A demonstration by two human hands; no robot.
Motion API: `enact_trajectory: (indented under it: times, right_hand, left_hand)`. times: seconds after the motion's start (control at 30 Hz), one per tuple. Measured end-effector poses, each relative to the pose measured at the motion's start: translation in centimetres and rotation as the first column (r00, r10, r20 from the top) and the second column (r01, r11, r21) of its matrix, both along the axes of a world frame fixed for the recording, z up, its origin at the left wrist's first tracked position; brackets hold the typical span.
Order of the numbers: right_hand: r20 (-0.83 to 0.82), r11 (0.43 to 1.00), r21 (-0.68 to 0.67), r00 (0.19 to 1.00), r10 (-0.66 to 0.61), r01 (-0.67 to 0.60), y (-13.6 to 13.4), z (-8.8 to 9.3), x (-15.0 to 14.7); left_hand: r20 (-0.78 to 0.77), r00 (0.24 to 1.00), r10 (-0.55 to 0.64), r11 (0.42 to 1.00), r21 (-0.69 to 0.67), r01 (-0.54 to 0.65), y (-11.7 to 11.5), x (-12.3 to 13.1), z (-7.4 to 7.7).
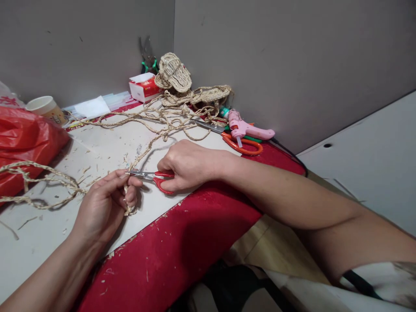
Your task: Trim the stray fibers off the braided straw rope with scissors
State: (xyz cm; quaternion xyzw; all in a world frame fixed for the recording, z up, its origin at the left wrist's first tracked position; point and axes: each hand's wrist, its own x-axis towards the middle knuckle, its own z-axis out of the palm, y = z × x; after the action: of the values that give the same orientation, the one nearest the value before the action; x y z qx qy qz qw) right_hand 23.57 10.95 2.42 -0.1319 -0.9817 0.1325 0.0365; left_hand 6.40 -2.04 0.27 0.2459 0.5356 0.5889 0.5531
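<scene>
Over a flat white board (112,141) near grey walls (286,56), the left hand (103,197) pinches braided straw cord (147,151); the right hand (188,164) clasps red-handled metal scissors (158,174).

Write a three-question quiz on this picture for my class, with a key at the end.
1. Multiple choice: What does the right hand hold?
a) paper cup
b) red-handled scissors
c) red plastic bag

2. True or false: The left hand's fingers grip a braided cord.

3. Fill in: The glue gun lying beside the orange-handled scissors is coloured ____.

Key: 1. b; 2. true; 3. pink.
</scene>
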Motion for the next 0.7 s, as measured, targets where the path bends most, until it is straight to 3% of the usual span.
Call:
enact_trajectory:
  times: [0.23,0.43,0.53,0.7]
  right_hand:
    - [-0.041,0.999,-0.034,0.999,0.026,-0.027,0.1,0.0,0.0]
    - [-0.140,0.982,-0.101,0.975,-0.175,0.162,1.2,0.8,0.3]
    - [-0.113,0.973,-0.085,0.968,-0.222,0.214,1.6,1.0,0.5]
    - [-0.010,0.985,-0.028,0.985,-0.171,0.171,1.5,0.5,0.5]
  left_hand:
    - [0.008,1.000,0.029,1.000,-0.003,-0.029,0.0,0.1,0.0]
    - [0.074,0.995,0.074,0.997,-0.015,-0.073,0.2,0.4,0.2]
    - [0.087,0.993,0.078,0.997,-0.002,-0.078,0.2,0.4,0.2]
    - [0.066,0.996,0.066,0.998,0.011,-0.067,0.1,0.3,0.1]
